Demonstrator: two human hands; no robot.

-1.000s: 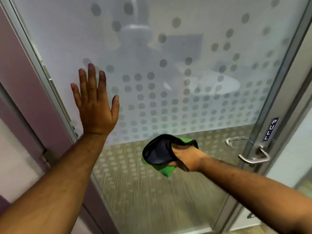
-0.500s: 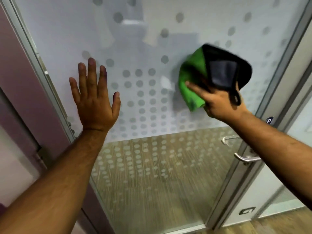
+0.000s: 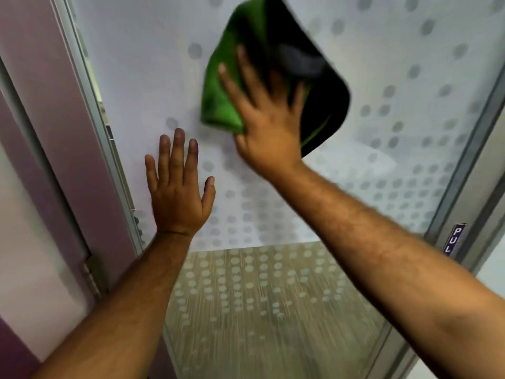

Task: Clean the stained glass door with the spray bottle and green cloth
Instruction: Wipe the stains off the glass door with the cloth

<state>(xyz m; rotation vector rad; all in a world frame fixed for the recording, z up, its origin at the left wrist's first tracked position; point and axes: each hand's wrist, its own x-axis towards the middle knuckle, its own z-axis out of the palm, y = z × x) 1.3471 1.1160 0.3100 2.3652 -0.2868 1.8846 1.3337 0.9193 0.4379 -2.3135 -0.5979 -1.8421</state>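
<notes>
The glass door [image 3: 382, 165] fills the view, frosted and dotted on its upper part and see-through lower down. My right hand [image 3: 266, 119] presses the green cloth [image 3: 224, 86] with its dark backing flat against the upper glass, fingers spread over it. My left hand [image 3: 179, 190] lies flat on the glass below and to the left of the cloth, fingers apart, holding nothing. No spray bottle is in view.
The door's metal frame [image 3: 93, 113] runs down the left beside a purple wall [image 3: 35, 105]. A small blue "PULL" label [image 3: 455, 237] sits on the right frame. Wood-look floor [image 3: 259, 310] shows through the lower glass.
My right hand has swept the cloth from low by the handle, up to the right, then up and left to the top centre. The view has tilted upward. My left hand stays flat on the glass.
</notes>
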